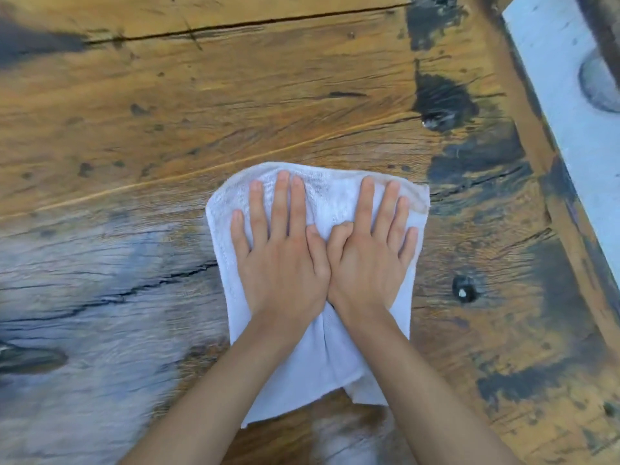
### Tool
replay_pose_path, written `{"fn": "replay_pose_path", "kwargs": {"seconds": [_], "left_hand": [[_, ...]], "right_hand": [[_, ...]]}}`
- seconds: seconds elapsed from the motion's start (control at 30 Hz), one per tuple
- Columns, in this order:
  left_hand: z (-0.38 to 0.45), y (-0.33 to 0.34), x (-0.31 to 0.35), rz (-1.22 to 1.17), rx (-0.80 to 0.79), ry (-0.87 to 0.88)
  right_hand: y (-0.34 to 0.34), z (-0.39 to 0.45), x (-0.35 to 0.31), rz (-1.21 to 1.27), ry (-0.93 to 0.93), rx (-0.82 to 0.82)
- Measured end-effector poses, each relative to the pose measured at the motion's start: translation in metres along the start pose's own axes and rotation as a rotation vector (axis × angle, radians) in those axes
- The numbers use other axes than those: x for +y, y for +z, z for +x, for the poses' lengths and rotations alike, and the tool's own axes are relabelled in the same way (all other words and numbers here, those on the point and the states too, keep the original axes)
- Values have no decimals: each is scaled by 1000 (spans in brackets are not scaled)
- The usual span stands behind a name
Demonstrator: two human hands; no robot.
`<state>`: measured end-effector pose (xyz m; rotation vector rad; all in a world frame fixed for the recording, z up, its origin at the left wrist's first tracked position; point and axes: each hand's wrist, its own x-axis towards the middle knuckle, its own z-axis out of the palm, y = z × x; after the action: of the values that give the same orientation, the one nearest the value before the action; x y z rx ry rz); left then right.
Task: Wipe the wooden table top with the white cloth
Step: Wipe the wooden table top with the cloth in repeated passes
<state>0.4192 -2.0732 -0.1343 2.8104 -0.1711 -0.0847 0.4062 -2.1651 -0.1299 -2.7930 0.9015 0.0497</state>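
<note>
The person is in the middle of wiping, as far as 1 view can show: both palms lie on the white cloth (322,203), which sits flat on the wooden table top (201,105), near its right edge. The left hand (285,260) and right hand (365,260) press side by side, thumbs touching at the centre, fingers straight and slightly spread; neither grips or pinches the fabric. To the left of the cloth the boards show a pale, bluish sheen, which may be dampness or reflected light; it cannot be told which. The far boards look dry and golden, so most of the surface probably remains to be covered.

The cloth is a soft ribbed weave, folded into a rough rectangle, with a faint brownish soiling along its far edge. The wood is rough, cracked along the grain, with dark blotches and a knot (464,290) just to the right of the cloth. A pale blue-white surface (570,105) lies beyond the table's right edge
</note>
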Motion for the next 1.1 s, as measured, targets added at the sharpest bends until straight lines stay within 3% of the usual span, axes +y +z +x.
{"fn": "replay_pose_path", "kwargs": {"seconds": [0.4, 0.8, 1.1], "left_hand": [[130, -1, 13, 58, 47, -28], [307, -6, 28, 44, 85, -156], [382, -16, 33, 35, 93, -254]], "right_hand": [[2, 130, -43, 13, -187, 7], [-6, 301, -124, 58, -261, -27], [-14, 371, -165, 18, -289, -85]]}}
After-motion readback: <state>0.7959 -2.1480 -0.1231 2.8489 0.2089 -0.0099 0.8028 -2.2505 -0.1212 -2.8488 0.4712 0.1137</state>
